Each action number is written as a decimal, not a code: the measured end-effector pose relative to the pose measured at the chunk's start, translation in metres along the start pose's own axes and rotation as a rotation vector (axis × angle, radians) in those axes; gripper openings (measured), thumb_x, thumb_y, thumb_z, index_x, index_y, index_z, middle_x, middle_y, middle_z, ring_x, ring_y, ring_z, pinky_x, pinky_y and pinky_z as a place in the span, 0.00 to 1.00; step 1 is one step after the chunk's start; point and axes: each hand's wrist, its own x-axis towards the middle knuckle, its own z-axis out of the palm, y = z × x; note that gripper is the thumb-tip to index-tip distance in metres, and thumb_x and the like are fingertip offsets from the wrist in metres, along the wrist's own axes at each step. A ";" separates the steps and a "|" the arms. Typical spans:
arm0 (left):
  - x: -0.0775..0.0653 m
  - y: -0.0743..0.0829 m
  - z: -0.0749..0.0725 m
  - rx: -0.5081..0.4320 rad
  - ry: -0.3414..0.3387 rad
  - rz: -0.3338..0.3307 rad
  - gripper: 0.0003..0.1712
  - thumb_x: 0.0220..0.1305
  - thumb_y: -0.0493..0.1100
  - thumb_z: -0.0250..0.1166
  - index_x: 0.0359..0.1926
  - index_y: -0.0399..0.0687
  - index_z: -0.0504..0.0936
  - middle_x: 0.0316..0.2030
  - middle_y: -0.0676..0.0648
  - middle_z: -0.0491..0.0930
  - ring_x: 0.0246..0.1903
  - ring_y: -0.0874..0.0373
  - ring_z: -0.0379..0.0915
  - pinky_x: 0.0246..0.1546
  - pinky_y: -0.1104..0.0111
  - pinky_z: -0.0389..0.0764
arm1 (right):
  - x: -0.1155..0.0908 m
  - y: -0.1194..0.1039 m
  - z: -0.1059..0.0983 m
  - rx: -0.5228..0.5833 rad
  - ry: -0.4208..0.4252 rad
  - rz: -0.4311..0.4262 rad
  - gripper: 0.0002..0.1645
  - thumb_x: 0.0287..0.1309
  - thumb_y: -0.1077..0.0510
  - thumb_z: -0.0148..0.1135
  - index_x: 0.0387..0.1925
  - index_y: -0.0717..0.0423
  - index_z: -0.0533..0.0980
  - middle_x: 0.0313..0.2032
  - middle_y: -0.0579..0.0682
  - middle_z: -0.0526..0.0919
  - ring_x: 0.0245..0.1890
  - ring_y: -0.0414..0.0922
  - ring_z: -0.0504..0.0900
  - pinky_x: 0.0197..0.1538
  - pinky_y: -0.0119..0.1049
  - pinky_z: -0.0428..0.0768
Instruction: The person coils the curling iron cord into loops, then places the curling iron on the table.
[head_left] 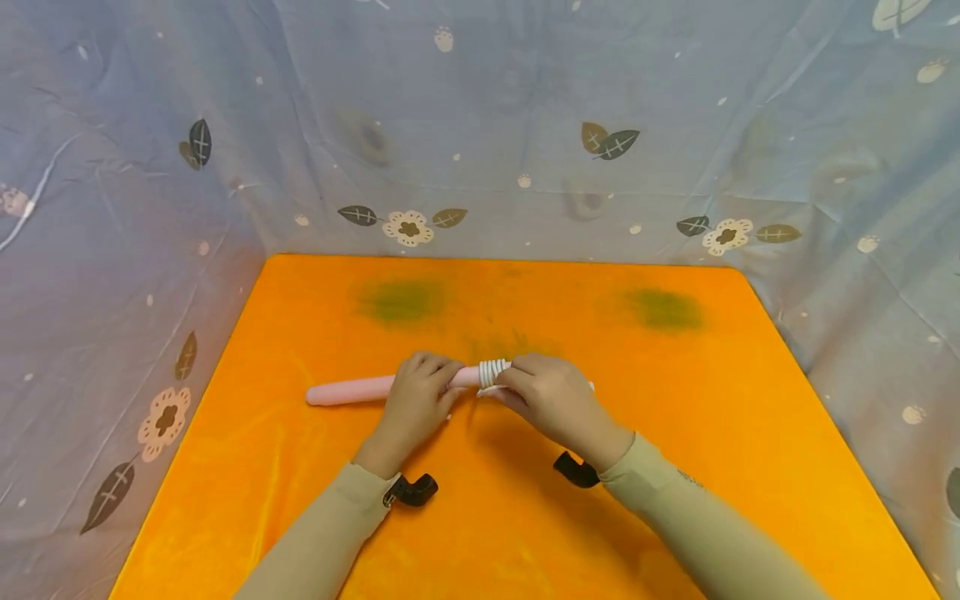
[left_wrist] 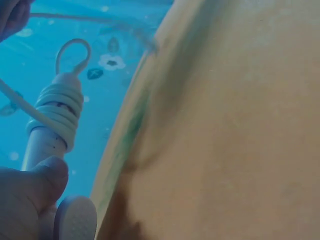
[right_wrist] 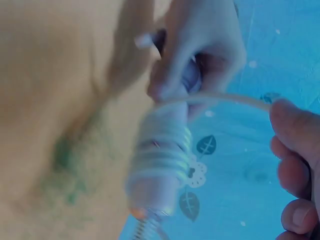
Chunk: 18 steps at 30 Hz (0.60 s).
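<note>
A pink curling iron (head_left: 348, 391) is held roughly level above the table, its long barrel pointing left. My left hand (head_left: 416, 392) grips it near the middle, thumb along the handle in the left wrist view. Beside that thumb sticks out a pale oval tab (left_wrist: 75, 220) with a dotted surface. Several turns of white cord (head_left: 491, 373) wrap the handle's right end. A ribbed cord sleeve (right_wrist: 145, 229) and a small cord loop (left_wrist: 73, 50) leave that end. My right hand (head_left: 558, 400) pinches the cord's free run, drawn out from the turns in the right wrist view.
An orange cloth covers the table (head_left: 480, 533), with two dark greenish patches toward its back. Patterned grey-blue curtains (head_left: 517, 108) hang behind it and along both sides. Black wrist mounts (head_left: 416, 490) project inward from both sleeves.
</note>
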 end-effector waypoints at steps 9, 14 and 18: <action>-0.006 0.006 0.003 0.023 -0.042 0.086 0.16 0.58 0.45 0.71 0.47 0.46 0.85 0.42 0.48 0.81 0.44 0.48 0.72 0.48 0.55 0.72 | 0.012 0.023 -0.013 0.014 -0.049 0.089 0.19 0.45 0.47 0.77 0.24 0.52 0.74 0.22 0.43 0.72 0.17 0.36 0.72 0.22 0.27 0.73; -0.010 0.010 0.006 0.015 -0.035 0.132 0.17 0.59 0.46 0.71 0.48 0.45 0.85 0.42 0.48 0.81 0.44 0.49 0.72 0.49 0.55 0.72 | 0.018 0.033 -0.012 0.026 -0.064 0.131 0.20 0.42 0.45 0.78 0.23 0.51 0.75 0.21 0.41 0.72 0.17 0.35 0.71 0.22 0.27 0.73; -0.014 0.012 0.006 -0.004 -0.028 0.160 0.18 0.59 0.47 0.71 0.48 0.45 0.85 0.43 0.48 0.81 0.45 0.49 0.72 0.50 0.55 0.72 | 0.021 0.042 -0.008 0.057 -0.108 0.168 0.18 0.44 0.45 0.76 0.25 0.51 0.77 0.23 0.41 0.73 0.20 0.36 0.74 0.25 0.28 0.75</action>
